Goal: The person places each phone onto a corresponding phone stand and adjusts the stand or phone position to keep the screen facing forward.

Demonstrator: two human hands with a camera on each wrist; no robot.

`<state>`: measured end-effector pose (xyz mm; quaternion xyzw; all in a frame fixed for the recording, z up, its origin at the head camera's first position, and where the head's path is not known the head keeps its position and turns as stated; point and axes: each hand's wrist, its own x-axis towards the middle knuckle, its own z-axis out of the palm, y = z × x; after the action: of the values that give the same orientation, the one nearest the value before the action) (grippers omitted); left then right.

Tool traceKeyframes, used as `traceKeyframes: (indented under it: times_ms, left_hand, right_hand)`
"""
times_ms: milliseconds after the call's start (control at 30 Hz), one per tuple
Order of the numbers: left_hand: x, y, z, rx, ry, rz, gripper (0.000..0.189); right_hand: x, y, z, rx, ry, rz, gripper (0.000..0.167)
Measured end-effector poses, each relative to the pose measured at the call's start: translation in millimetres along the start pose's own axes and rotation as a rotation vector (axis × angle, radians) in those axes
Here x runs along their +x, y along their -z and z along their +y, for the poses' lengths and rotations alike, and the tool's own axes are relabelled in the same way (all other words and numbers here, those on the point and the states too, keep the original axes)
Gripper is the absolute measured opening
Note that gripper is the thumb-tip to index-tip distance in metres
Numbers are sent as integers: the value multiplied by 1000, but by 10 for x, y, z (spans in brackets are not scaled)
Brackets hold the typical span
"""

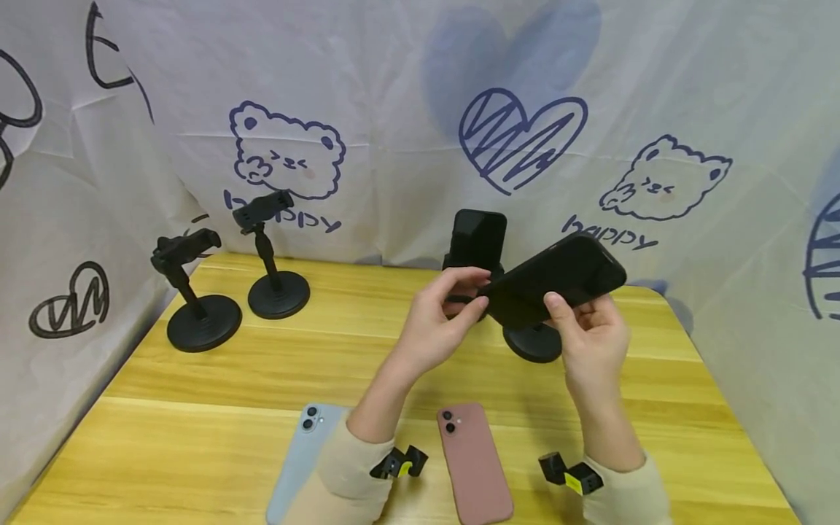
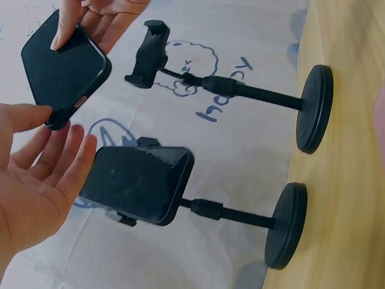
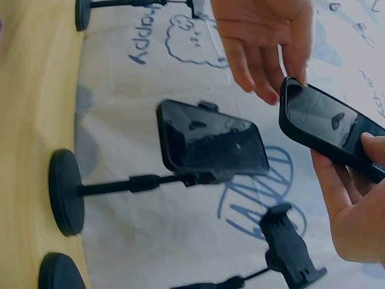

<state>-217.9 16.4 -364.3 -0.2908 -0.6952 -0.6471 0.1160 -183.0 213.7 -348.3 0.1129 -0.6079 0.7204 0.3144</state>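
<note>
My right hand [image 1: 593, 339] grips a black smartphone [image 1: 558, 281] in the air, thumb across its dark screen and fingers behind. At the phone's left end is my left hand [image 1: 436, 321], its thumb and fingertips pinching the corner. The left wrist view shows that thumb on the screen side of the phone [image 2: 66, 66], with the other fingers loosely spread below. Behind the hands, another black phone [image 1: 479, 237] sits clamped sideways-on in a stand. A second stand, its clamp [image 3: 292, 250] holding nothing, has its round base [image 1: 533, 344] partly covered by the held phone.
Two black phone stands [image 1: 205, 323] [image 1: 278, 294] with bare clamps stand at the back left. A light blue phone [image 1: 298, 452], partly under my left sleeve, and a pink phone [image 1: 475, 463] lie face down on the wooden table [image 1: 197, 430]. A printed white cloth [image 1: 394, 109] hangs behind.
</note>
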Motion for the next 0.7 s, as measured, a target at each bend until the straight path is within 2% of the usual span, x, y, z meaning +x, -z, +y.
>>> traceKeyframes:
  times_ms: [267,333,433,533,700]
  left_hand:
    - [84,-228,-79,6,-59,94,32]
    - [109,-296,-80,1,-59,88,32]
    - [153,-400,-73,-1,-54,70,33]
    - [198,-500,-66,11,-34,57,35]
    - [264,-641,-77,74,24,27,41]
  right_hand:
    - [171,191,-68,151,54,110,20]
    - [204,238,-80,174,56,142,22]
    - [243,298,-85,137,78,180,23]
    - [278,354,-70,151,79,208,27]
    - [329,438,-33,232,58,217,35]
